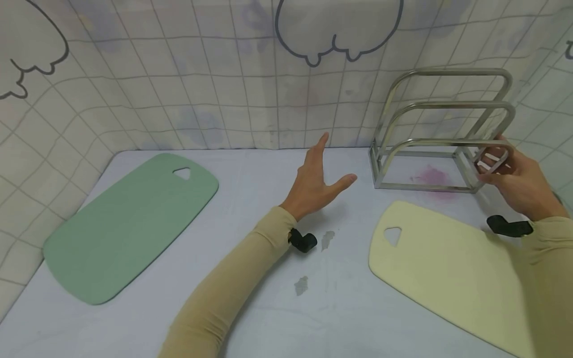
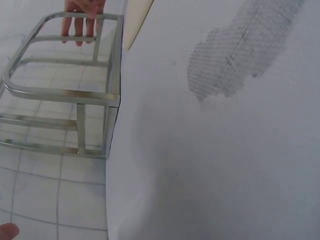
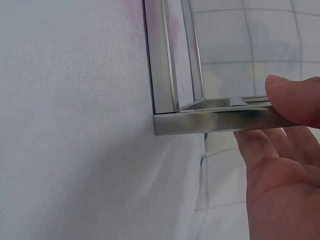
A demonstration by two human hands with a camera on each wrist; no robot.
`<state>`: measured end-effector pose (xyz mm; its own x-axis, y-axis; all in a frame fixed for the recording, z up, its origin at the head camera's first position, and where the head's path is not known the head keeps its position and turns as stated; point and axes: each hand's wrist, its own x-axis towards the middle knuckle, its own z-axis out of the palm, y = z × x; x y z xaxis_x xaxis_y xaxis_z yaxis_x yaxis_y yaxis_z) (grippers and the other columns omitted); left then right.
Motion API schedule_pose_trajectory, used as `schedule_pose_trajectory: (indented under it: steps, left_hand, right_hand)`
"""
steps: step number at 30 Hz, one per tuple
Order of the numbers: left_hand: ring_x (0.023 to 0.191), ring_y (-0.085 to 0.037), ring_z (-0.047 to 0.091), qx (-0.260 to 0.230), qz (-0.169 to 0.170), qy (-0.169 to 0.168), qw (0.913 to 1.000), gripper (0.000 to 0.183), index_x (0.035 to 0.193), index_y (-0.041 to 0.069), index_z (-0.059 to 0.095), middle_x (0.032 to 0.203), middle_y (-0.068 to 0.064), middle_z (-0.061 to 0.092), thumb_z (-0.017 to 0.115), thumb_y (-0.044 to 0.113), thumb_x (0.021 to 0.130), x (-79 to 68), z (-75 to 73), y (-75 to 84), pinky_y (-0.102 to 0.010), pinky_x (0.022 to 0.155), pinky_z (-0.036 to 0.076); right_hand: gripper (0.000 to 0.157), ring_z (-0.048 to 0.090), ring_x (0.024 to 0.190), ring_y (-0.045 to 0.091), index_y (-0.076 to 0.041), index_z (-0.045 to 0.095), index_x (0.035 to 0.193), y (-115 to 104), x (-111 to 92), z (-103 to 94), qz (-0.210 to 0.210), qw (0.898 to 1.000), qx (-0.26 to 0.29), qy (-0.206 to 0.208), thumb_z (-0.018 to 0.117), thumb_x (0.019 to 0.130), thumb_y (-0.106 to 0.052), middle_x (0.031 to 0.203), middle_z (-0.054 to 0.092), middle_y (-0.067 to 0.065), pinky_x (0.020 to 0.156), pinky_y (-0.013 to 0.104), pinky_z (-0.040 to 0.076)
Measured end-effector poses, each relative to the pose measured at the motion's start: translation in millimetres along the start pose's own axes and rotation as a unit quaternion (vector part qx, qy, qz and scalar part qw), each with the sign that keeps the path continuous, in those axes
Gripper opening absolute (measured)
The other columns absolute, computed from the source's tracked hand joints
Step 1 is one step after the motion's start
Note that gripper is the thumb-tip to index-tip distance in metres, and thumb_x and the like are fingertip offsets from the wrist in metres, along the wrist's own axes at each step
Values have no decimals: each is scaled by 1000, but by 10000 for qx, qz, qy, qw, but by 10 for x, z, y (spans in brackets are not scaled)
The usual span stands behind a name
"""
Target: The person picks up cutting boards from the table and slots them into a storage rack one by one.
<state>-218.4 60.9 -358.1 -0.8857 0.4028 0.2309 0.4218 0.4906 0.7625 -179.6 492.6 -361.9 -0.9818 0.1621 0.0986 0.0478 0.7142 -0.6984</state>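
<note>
Metal rack (image 1: pixel 456 105) (in right grip (image 1: pixel 523 183))

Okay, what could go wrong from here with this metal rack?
Only the right hand grips the silver three-hooped metal rack, at one end, so it might swivel if pulled; the open left hand isn't touching it. The pale yellow rounded cutting board lies close in front, so sliding the rack forward could bump it.

Boards (image 1: pixel 130 233) (image 1: pixel 447 263): two; rack (image 1: pixel 425 187): one, with three hoops (image 1: pixel 452 105); hands (image 1: pixel 312 186) (image 1: pixel 521 184): two; sleeves (image 1: pixel 237 268) (image 1: pixel 548 263): two; black wrist pieces (image 1: pixel 304 242) (image 1: pixel 509 227): two; table (image 1: pixel 255 189): one; grey patches (image 1: pixel 328 239) (image 1: pixel 301 286): two
</note>
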Motion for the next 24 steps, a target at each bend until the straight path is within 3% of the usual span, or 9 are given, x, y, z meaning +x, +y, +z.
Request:
schedule_pose_trajectory:
  steps: [7, 12, 19, 24]
  left_hand:
    - [154, -34, 39, -11, 87, -1, 10000, 101, 167, 32, 2, 172, -6, 21, 68, 55, 95, 63, 47, -12, -65, 128, 24]
    - [154, -32, 40, 63, 139, -137, 9998, 100, 167, 31, 1, 173, -4, 19, 67, 56, 95, 121, 90, 20, -65, 128, 23]
    - [150, -35, 46, 198, 411, -288, 9985, 100, 167, 25, 3, 173, -5, 19, 68, 50, 96, 213, 166, 87, -59, 128, 30]
    - [150, -33, 45, 291, 561, -401, 9972, 102, 167, 25, 1, 174, -5, 17, 69, 49, 96, 285, 243, 121, -54, 126, 35]
  right_hand:
    - [74, 51, 111, -19, -35, 24, 164, -10, 5, 1, 49, 9999, 123, -23, 59, 104, -12, 155, 47, -4, 81, -6, 42]
    - [69, 51, 103, -21, -32, 30, 163, -14, 2, -7, 73, 9997, 210, -75, 60, 104, -12, 147, 50, -9, 79, -6, 43]
    - [60, 50, 104, -20, -24, 38, 161, -35, -2, -9, 119, 9996, 149, -216, 57, 105, -15, 171, 23, -13, 78, -6, 42]
    - [62, 52, 102, -20, -25, 36, 161, -39, -11, -6, 58, 9995, 206, -220, 58, 104, -14, 164, 33, -8, 77, -5, 43]
